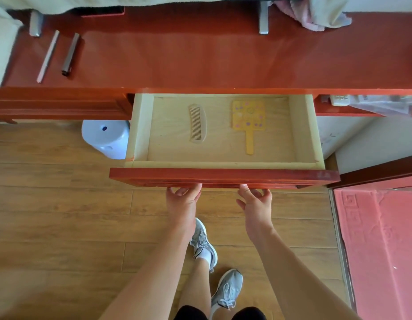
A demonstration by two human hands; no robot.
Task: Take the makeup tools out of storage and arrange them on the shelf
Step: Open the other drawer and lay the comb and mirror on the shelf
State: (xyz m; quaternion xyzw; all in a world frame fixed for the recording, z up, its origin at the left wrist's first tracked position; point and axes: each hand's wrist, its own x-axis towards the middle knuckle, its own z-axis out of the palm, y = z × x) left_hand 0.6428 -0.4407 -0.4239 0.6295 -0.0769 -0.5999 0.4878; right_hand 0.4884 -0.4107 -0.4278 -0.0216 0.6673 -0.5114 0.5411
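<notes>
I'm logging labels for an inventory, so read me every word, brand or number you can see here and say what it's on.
No text here can be read.
White object in the right-hand compartment: dark marks, too blurred to read.
Yellow mirror in the drawer: flower and dot decoration only, no words.
Pink mat: embossed key pattern, not lettering.
</notes>
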